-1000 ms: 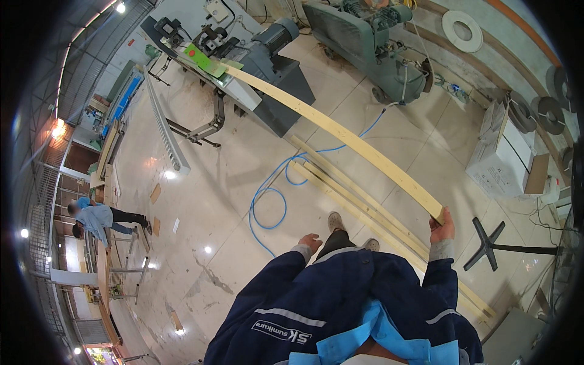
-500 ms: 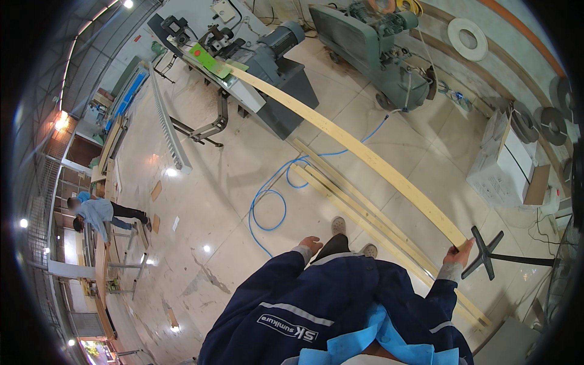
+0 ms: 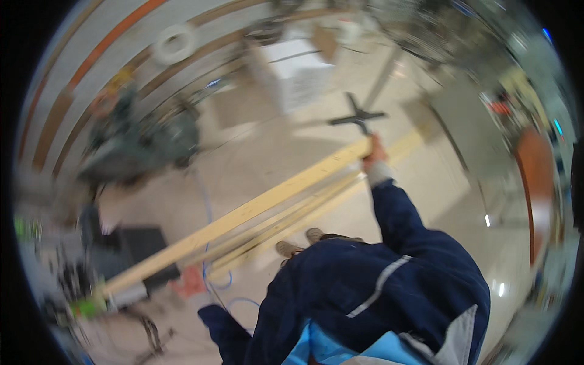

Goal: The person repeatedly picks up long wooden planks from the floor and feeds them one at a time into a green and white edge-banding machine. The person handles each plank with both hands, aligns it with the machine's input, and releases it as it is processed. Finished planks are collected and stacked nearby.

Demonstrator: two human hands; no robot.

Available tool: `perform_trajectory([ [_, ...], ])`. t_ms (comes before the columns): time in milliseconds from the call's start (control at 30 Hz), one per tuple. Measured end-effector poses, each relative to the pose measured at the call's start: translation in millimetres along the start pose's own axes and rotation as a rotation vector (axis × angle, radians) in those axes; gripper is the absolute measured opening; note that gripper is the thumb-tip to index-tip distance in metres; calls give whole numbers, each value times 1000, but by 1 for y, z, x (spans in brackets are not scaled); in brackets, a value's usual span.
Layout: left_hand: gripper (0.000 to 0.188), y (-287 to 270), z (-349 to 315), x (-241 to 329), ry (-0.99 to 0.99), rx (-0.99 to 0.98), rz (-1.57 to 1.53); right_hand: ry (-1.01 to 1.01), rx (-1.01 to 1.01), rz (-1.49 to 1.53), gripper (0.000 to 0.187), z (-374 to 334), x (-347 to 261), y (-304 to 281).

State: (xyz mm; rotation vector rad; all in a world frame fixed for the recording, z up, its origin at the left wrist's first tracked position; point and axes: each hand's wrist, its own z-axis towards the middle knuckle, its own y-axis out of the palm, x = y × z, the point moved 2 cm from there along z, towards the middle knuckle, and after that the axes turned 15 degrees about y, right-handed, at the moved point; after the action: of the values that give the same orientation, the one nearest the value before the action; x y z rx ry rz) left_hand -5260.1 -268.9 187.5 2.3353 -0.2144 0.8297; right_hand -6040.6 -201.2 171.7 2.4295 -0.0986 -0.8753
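A long, pale yellow wooden board [image 3: 243,213] slants across the view. Its right end is in my right hand [image 3: 376,152], whose fingers close around it. The other end reaches the green part [image 3: 88,307] of a machine at lower left. My left hand [image 3: 188,281] is smeared by motion near the machine, just below the board; its fingers do not show clearly, and whether it touches anything cannot be made out. Just beyond my right hand is a dark X-shaped stand [image 3: 358,117].
More yellow strips [image 3: 274,231] lie on the floor beneath the board, with a blue hose [image 3: 228,283] by them. A green-grey compressor [image 3: 146,140] stands at far left, a white box [image 3: 295,73] at the back. Right of me is a grey panel [image 3: 471,125].
My view has swung to the right, blurring the picture. My left hand has stretched out leftward, toward the machine. My right hand still holds the board's end beside the stand.
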Motion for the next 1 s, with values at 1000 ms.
perform_trajectory([
  [1000, 38, 66, -84, -132, -57, -491, 542, 1128, -441, -719, 55, -259, 293, 115],
])
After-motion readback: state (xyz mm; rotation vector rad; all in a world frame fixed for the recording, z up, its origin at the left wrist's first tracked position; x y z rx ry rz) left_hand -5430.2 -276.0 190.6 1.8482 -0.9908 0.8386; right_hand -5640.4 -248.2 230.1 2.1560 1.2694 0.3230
